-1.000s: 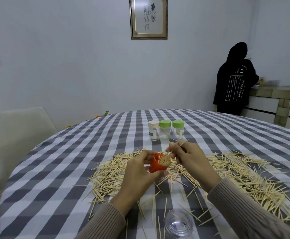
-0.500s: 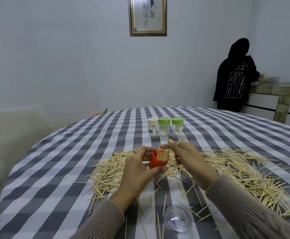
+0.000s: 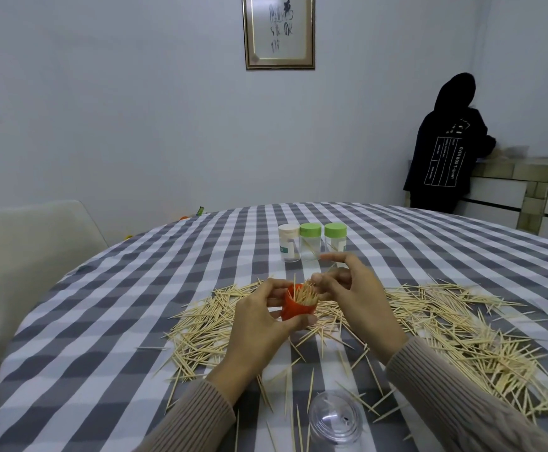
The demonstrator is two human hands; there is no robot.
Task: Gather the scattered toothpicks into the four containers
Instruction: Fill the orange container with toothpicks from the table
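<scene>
Holding the red cup [image 3: 297, 307] in your left hand [image 3: 259, 324], right hand [image 3: 352, 293] loose; toothpicks [image 3: 455, 324] are light, stiff, sharp—pinch bundles mid-length.

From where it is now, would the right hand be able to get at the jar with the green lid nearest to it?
Probably yes. The right hand hovers by the red container, holding nothing, and the nearest green-lidded clear jar stands just beyond its fingertips with only bare checked tablecloth between.
</scene>
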